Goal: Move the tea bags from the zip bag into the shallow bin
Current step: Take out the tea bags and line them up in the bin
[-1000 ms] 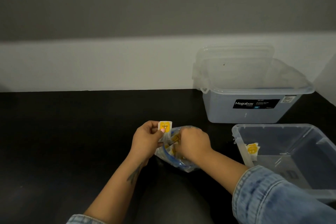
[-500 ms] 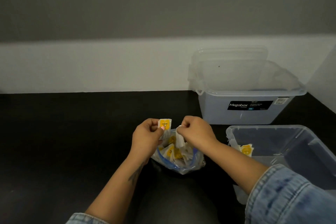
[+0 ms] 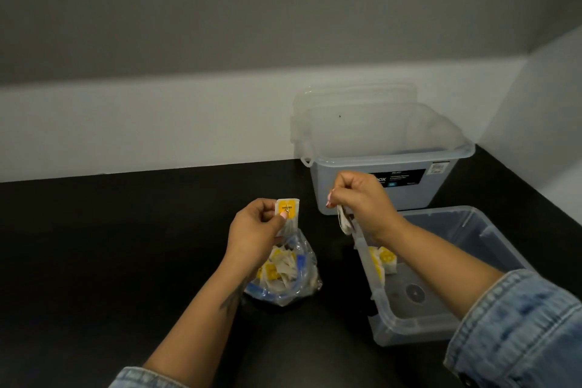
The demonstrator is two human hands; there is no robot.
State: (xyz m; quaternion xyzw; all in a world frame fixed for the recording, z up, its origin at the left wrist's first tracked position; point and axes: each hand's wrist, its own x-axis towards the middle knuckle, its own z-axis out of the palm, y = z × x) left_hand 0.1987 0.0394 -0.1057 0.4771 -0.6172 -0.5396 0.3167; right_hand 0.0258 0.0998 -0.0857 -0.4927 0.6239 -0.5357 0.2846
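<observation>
Left grip (image 3: 256,230), right grip (image 3: 362,203) pinched

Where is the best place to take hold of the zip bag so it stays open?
Probably pinch the zip bag at its blue-zippered open rim, coming from above: the mouth faces up, the tea bags sit low inside, and the soft plastic sags on the table.

I count two clear plastic storage bins (image 3: 387,198) (image 3: 419,329), one clear blue-zipped bag (image 3: 304,288), and two tea bags held (image 3: 288,213) (image 3: 344,224).
</observation>
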